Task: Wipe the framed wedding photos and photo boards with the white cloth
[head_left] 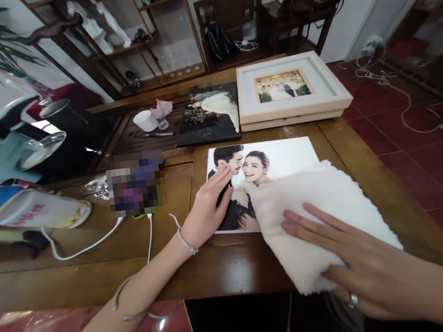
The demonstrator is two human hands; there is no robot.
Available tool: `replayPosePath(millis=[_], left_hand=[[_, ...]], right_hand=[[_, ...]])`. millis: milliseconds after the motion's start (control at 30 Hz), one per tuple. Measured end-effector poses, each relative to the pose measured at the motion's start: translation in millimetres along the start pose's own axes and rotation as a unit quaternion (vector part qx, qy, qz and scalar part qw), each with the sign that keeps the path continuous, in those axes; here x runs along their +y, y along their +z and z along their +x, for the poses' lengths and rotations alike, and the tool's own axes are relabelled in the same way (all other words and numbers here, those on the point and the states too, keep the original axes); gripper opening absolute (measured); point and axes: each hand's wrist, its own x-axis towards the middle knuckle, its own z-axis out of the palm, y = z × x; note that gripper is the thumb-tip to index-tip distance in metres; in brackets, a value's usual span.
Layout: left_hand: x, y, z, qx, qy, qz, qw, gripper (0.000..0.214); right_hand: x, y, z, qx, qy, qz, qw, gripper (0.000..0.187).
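A photo print (pixel 288 152) of a smiling couple lies flat near the front edge of the wooden table. My left hand (pixel 210 205) rests on its left part, fingers stretched out and holding nothing. A fluffy white cloth (pixel 346 194) covers the lower right of the print and reaches past it toward the table's front edge. My right hand (pixel 336 249) holds this cloth, its fingers long across the top and the thumb by the lower edge. What lies beneath the cloth is hidden.
Behind the print are a dark photo panel (pixel 211 113) and a pale framed picture box (pixel 247 98). To the left lie a white cup (pixel 145 121), a blurred-out object (pixel 135 184) with white cables, and a white-and-blue package (pixel 41 208). The table (pixel 169 269) ends close to me.
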Motion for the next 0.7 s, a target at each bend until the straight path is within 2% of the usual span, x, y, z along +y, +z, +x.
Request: replayPosePath(millis=[67,133,300,400,467,567,633,700], left_hand=[[0.2,-0.1,-0.1,-0.003,-0.002,0.002,1.0,0.041],[0.5,-0.6,-0.1,-0.007,-0.002,0.006,1.0,0.041],[1.5,-2.0,0.5,-0.02,0.003,0.018,1.0,0.04],[2.1,-2.2,1.2,-0.021,0.002,0.021,1.0,0.039],[2.4,-2.2,1.3,-0.019,0.0,0.019,1.0,0.039],[2.5,-2.4,1.1,-0.018,-0.003,0.014,1.0,0.039],[2.3,-2.6,0.9,-0.018,-0.004,0.013,1.0,0.039],[1.9,-2.6,0.7,-0.019,-0.004,0.012,1.0,0.039]], right_hand=[[1.3,-0.7,1.2,0.0,-0.01,-0.002,1.0,0.013],[16.1,0.0,3.3,-0.005,-0.005,0.01,1.0,0.012],[87.3,-0.1,14.9,-0.051,0.054,0.019,0.997,0.024],[128.2,-0.9,25.7,-0.081,0.128,0.025,0.988,0.03],[145.1,0.2,31.5,-0.087,0.173,0.018,0.981,0.033],[146.9,4.8,34.0,-0.07,0.169,0.015,0.983,0.032],[130.3,8.4,30.4,-0.055,0.136,0.021,0.989,0.027],[101.2,10.9,23.4,-0.039,0.093,0.027,0.995,0.021]])
